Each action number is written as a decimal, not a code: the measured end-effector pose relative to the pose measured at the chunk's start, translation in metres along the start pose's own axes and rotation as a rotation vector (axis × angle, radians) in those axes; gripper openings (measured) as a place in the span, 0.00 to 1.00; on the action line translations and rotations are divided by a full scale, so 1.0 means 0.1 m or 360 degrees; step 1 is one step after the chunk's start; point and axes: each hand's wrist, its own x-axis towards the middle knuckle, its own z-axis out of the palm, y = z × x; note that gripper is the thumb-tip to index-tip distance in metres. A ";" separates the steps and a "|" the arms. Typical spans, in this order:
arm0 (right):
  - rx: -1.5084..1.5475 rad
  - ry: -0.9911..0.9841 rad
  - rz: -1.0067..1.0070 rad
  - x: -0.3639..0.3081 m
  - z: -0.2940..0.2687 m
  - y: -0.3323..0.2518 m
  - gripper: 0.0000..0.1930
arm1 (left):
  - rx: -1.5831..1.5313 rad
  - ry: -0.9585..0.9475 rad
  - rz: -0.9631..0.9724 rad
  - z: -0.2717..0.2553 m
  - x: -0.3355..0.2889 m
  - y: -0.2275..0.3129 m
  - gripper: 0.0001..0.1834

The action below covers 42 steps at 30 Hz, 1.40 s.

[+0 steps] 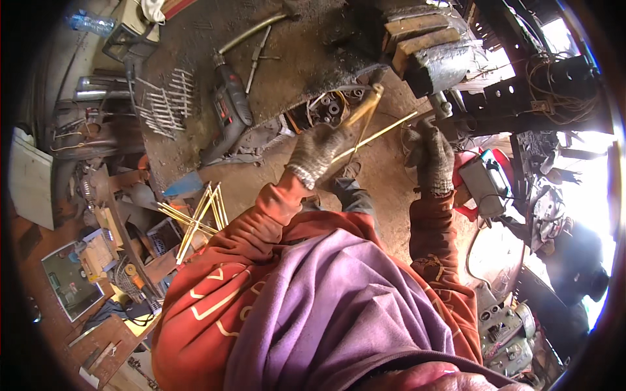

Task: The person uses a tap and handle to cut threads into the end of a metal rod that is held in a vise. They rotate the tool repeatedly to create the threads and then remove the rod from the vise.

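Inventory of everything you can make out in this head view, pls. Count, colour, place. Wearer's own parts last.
Bent piece: one, yellow, in the left hand
Straight rod: one, pale yellow, between the hands
Workbench: one, dark, top
Power drill: one, black-grey, on workbench
Curved bar: one, brownish, on workbench
Short ribbed pieces: many, pale, workbench's left
Bottle: one, clear blue, top left
Rod pile: several, yellow, left
Wooden blocks: two, brown, top right
Box-shaped device: one, grey, right
Other clutter: uncountable, edges
Left hand: one, grey-gloved, centre
Right hand: one, grey-gloved, right of centre
Sleeves: two, orange-red, below hands
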 end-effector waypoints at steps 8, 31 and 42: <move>0.1060 0.0014 0.0705 0.59 -0.43 0.67 0.39 | 0.0759 0.0090 0.0199 -0.18 0.06 0.44 0.15; 0.0238 -0.0184 0.0208 -0.35 1.00 -0.90 0.59 | 0.0192 -0.0321 0.0520 -0.03 1.16 0.42 0.17; 0.0951 0.0641 0.0204 0.40 -0.45 -0.13 0.49 | 0.0253 -0.0476 0.0155 -0.03 0.98 0.95 0.17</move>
